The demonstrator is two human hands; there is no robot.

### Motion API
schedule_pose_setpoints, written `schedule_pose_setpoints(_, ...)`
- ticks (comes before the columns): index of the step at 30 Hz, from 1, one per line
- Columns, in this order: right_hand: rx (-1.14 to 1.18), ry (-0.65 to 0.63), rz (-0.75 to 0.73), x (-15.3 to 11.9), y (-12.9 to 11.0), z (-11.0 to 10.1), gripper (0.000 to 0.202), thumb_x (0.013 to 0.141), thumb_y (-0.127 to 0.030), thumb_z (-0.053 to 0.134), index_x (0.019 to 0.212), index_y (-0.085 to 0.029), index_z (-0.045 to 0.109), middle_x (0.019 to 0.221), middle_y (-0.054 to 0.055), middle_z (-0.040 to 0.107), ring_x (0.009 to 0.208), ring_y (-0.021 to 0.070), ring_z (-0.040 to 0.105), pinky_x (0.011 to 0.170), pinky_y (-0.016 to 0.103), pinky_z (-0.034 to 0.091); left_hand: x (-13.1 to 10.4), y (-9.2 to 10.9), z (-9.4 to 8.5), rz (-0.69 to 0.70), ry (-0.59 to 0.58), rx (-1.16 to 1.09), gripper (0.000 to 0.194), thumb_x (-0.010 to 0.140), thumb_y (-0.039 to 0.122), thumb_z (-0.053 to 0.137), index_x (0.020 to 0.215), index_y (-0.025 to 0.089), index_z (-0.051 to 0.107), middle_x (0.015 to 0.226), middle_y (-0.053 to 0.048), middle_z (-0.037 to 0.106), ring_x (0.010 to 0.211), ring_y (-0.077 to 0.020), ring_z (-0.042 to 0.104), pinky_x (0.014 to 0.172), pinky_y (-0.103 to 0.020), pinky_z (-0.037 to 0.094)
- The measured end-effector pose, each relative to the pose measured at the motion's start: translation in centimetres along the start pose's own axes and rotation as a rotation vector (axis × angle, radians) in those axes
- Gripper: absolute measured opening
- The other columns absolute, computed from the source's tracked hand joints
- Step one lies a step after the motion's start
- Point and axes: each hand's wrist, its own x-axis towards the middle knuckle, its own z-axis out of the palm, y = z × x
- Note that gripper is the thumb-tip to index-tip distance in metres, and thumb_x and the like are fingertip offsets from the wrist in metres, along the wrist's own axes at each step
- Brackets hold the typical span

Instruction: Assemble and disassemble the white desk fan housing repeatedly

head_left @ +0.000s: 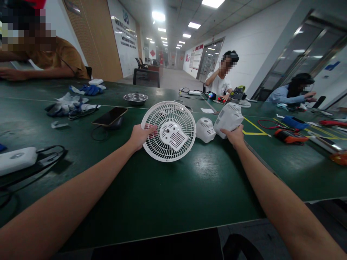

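Note:
My left hand [141, 137] grips a round white fan grille [169, 131] by its left edge, thumb on the near face and fingers behind the bars. A slotted plate sits at the grille's centre. My right hand [235, 136] is closed on a white plastic housing [229, 117] with vent slots, held tilted at the right. Between the two stands a smaller white vented housing [206, 130] on the table, close beside the grille's right edge and the larger housing. Part of each hand's fingers is hidden behind what it holds.
On the green table [168, 198] lie a phone [110, 116], gloves [69, 104], a metal bowl [135, 98] and a white device [17, 160] with black cable. At right are an orange multimeter [290, 137] and a blue case [295, 122]. Several people sit around.

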Motion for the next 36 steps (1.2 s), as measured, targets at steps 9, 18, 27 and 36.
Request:
schedule_pose_setpoints(9,0.07,0.142,0.074,-0.7,-2.6,0.0,0.081,0.052,-0.051,0.086,0.117,-0.021,0.047,0.122,0.018,0.067,0.111,0.0359,0.065,0.097,0.053,0.05,0.0,-0.1,0.2,0.016,0.012,-0.021,0.018,0.078,0.026,0.081,0.09,0.015,0.073,0.093,-0.014,0.077,0.082,-0.0276,0.076,0.083,-0.051,0.064)
schedule_pose_setpoints(18,0.182,0.096,-0.188,-5.0,-9.2,-0.3,0.074,0.066,-0.056,0.08,0.122,-0.022,0.044,0.114,0.015,0.072,0.1,0.032,0.07,0.086,0.045,0.055,-0.3,0.5,0.3,-0.003,0.006,0.0,0.019,0.079,0.026,0.081,0.092,0.015,0.074,0.093,-0.014,0.077,0.084,-0.0284,0.076,0.081,-0.05,0.064)
schedule_pose_setpoints(27,0.094,-0.036,-0.162,-6.2,-9.4,0.9,0.075,0.063,-0.059,0.081,0.118,-0.023,0.047,0.113,0.015,0.071,0.102,0.0357,0.067,0.091,0.05,0.051,-0.5,0.5,0.4,0.007,0.015,0.009,0.017,0.079,0.026,0.08,0.09,0.015,0.074,0.092,-0.014,0.077,0.082,-0.0283,0.076,0.081,-0.051,0.064)
schedule_pose_setpoints(36,0.086,0.194,-0.058,-0.7,-3.6,-2.1,0.081,0.056,-0.051,0.086,0.121,-0.021,0.049,0.117,0.015,0.071,0.104,0.0332,0.068,0.094,0.049,0.051,-0.6,0.9,0.6,-0.016,0.035,-0.008,0.015,0.079,0.022,0.081,0.089,0.013,0.074,0.087,-0.011,0.077,0.078,-0.0256,0.075,0.078,-0.045,0.064)
